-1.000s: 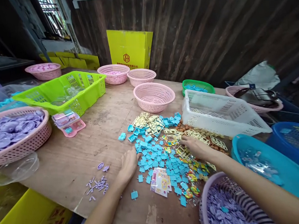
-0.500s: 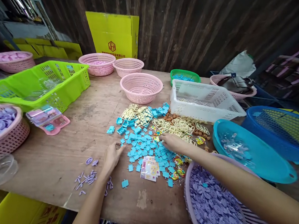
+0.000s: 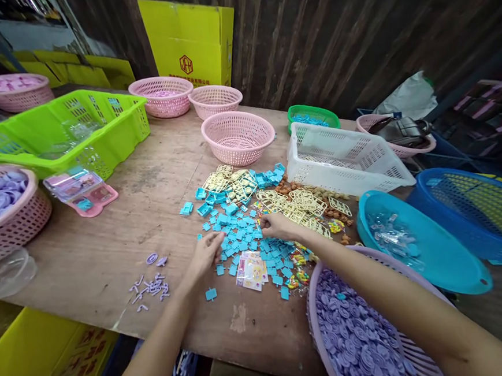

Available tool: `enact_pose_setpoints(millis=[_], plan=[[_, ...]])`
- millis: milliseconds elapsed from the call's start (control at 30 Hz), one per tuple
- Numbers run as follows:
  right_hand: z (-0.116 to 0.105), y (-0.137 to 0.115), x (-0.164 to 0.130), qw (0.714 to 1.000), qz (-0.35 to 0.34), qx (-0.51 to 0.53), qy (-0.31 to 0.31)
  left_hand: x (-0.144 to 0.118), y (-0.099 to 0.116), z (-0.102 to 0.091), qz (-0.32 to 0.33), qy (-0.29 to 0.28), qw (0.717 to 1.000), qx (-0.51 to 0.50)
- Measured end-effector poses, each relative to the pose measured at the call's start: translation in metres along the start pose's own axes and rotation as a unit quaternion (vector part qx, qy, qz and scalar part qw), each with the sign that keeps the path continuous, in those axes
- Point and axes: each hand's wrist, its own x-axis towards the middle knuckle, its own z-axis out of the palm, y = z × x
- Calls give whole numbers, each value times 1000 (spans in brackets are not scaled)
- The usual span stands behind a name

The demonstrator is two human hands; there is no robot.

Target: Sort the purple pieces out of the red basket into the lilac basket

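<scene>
Left of the hands lie loose purple bits (image 3: 150, 283) on the bench (image 3: 107, 240), while the left hand (image 3: 207, 253) and right hand (image 3: 278, 226), fingers curled and seemingly gathering without a clear grasp, press into the blue tiles (image 3: 241, 238) between them, sorting apparently underway, a pinch seemingly next.

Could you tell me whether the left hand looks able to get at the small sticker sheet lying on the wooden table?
Probably yes: the left hand rests among flat blue plastic pieces just beside the small sticker sheet, which lies uncovered with nothing between them.
</scene>
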Motion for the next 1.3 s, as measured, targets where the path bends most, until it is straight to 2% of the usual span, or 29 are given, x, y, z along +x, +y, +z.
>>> enact_pose_setpoints(millis=[67, 133, 167, 233, 300, 333, 367, 433, 467, 500, 533, 567, 633, 700, 733, 800, 1000, 1100, 1200, 1233, 1300], plan=[[-3, -11, -8, 990, -61, 124, -17, -4, 3, 22, -85, -112, 976, -166], [-8, -22, -15, 963, -126, 231, -49, -5, 6, 40, -158, -179, 928, -288], [-11, -24, -17, 956, -143, 250, -54, -5, 7, 47, -187, -198, 903, -332], [-18, -17, -19, 969, -127, 213, -8, -4, 8, 55, -224, -213, 871, -382], [-22, 1, -20, 991, -61, 87, 87, -3, 5, 56, -232, -202, 872, -382], [-23, 14, -22, 992, -26, 7, 126, -3, 3, 56, -224, -194, 884, -361], [-22, 27, -23, 988, -5, -68, 139, -4, 0, 55, -204, -185, 904, -326], [-16, 51, -28, 979, -12, -173, 104, -6, -8, 58, -130, -180, 954, -201], [-13, 61, -30, 976, -27, -204, 76, -8, -11, 62, -74, -179, 975, -108], [-10, 69, -32, 972, -43, -223, 54, -10, -14, 67, -12, -177, 984, 2], [-8, 75, -34, 969, -54, -237, 41, -11, -17, 74, 47, -173, 976, 122], [-6, 80, -36, 967, -58, -247, 35, -13, -18, 82, 97, -168, 951, 241], [-8, 85, -38, 965, -53, -256, 34, -16, -20, 99, 160, -163, 873, 432], [-13, 89, -42, 966, -48, -250, 34, -18, -18, 113, 175, -166, 807, 538], [-16, 90, -44, 968, -44, -244, 35, -18, -17, 117, 175, -163, 789, 566], [-22, 92, -48, 971, -36, -232, 38, -17, -13, 121, 172, -146, 778, 586], [-29, 98, -58, 975, -3, -201, 97, -11, -7, 101, 143, -89, 815, 554], [-34, 97, -59, 984, -2, -159, 81, -16, -9, 95, 144, -71, 814, 558], [-41, 94, -51, 995, -38, -94, 26, -30, -16, 100, 183, -115, 795, 567], [-43, 93, -46, 996, -42, -78, 29, -36, -20, 103, 195, -139, 788, 567], [-46, 90, -31, 993, -16, -74, 90, -48, -29, 112, 211, -182, 774, 568]])
